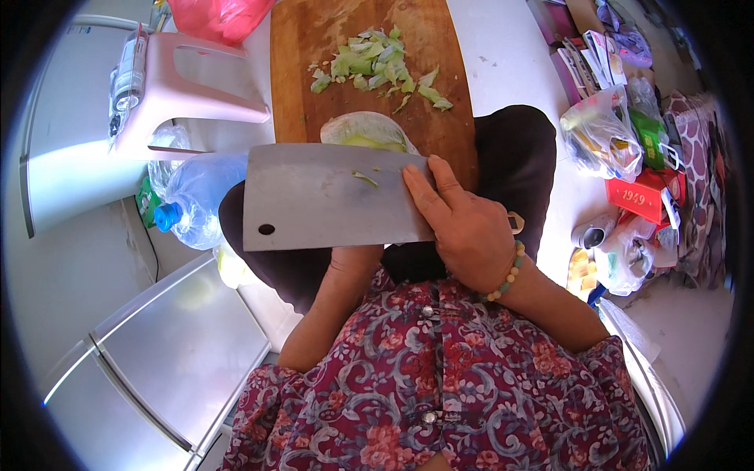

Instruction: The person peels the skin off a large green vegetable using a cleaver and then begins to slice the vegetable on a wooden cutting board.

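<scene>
My right hand (471, 232) grips a broad steel cleaver (318, 197), two of its fingers lying along the flat of the blade. The blade is held level before me, with small green shreds stuck to it and a dark hole at its left corner. Behind the blade my left hand (357, 254) is mostly hidden; only its wrist end shows. Just beyond the cleaver's far edge is a pale, green-edged piece of vegetable (368, 128), partly covered by the blade. Farther up the wooden cutting board (300, 115) lie a heap of pale green peelings (374, 59) and several seeds.
At left stand a pink plastic stool (159, 82), a large clear water bottle (206, 197) with a blue cap, and a grey-silver cabinet (182, 329). A red plastic bag (221, 17) is at the top. Plastic bags (604, 132) and a red box (639, 194) crowd the right side.
</scene>
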`<state>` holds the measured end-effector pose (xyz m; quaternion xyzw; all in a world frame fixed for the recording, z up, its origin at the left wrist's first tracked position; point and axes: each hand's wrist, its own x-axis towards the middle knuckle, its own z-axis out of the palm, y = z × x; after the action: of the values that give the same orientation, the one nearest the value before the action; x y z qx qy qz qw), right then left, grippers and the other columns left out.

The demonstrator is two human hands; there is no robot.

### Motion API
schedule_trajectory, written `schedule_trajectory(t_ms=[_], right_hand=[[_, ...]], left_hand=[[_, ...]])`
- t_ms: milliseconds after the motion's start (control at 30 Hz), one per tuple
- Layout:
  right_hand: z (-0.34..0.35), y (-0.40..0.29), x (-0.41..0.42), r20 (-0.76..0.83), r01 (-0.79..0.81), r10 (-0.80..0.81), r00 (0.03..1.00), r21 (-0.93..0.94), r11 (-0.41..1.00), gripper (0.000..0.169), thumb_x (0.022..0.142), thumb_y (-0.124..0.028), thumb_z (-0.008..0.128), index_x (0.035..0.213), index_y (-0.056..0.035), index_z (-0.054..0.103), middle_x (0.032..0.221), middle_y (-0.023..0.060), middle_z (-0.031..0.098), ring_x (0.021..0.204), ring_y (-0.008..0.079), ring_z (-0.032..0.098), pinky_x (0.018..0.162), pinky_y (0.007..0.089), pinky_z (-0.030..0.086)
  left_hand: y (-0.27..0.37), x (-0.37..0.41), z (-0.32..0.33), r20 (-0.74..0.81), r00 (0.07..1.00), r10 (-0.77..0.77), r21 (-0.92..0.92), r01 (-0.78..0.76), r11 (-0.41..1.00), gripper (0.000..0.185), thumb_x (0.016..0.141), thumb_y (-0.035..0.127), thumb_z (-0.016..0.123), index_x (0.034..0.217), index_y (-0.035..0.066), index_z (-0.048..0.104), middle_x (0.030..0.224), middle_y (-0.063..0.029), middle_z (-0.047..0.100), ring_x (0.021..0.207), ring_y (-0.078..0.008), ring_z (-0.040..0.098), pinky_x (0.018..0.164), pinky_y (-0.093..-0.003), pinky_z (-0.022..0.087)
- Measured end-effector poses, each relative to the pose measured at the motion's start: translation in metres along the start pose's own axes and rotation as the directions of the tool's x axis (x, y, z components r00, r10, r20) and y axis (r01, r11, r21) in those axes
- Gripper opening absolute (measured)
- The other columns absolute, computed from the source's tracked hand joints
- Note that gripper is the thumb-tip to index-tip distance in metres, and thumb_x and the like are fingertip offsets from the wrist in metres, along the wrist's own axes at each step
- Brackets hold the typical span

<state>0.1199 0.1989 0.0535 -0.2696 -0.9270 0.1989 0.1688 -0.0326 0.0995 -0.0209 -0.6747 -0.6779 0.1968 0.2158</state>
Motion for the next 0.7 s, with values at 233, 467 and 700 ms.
schedule_trajectory(t_ms=[233,467,700], right_hand=[[0.002,-0.014,0.005,0.035,-0.148,0.147,0.988,0.022,0.989,0.057,0.072,0.001,0.055,0.129,-0.0027,0.047,0.123,0.0276,0.050,0.076,0.0307,0.065,0.064,0.0356,0.052],[0.015,0.011,0.025,-0.085,-0.146,0.171,0.982,0.250,0.957,0.034,0.081,-0.009,0.052,0.114,0.0006,0.054,0.094,0.0231,0.059,0.063,0.0362,0.062,0.056,0.0432,0.050],[0.000,0.044,0.051,-0.040,-0.298,0.381,0.924,0.548,0.781,0.030,0.081,-0.006,0.052,0.109,0.0027,0.057,0.077,0.0238,0.061,0.071,0.0418,0.059,0.064,0.0454,0.049]], left_hand=[[0.031,0.003,0.018,0.263,0.913,-0.313,-0.935,0.321,0.152,0.040,0.095,0.024,0.043,0.129,0.004,0.044,0.127,-0.0133,0.047,0.118,-0.0272,0.044,0.099,-0.0449,0.035],[-0.007,0.056,-0.035,0.637,0.741,-0.214,-0.556,0.248,-0.793,0.036,0.090,0.015,0.054,0.123,0.004,0.046,0.112,-0.0088,0.055,0.102,-0.0188,0.055,0.087,-0.0309,0.046],[0.007,0.045,-0.056,0.581,0.751,-0.314,-0.634,0.175,-0.754,0.037,0.077,0.006,0.065,0.110,0.002,0.049,0.099,-0.0078,0.059,0.086,-0.0154,0.058,0.077,-0.0295,0.049]])
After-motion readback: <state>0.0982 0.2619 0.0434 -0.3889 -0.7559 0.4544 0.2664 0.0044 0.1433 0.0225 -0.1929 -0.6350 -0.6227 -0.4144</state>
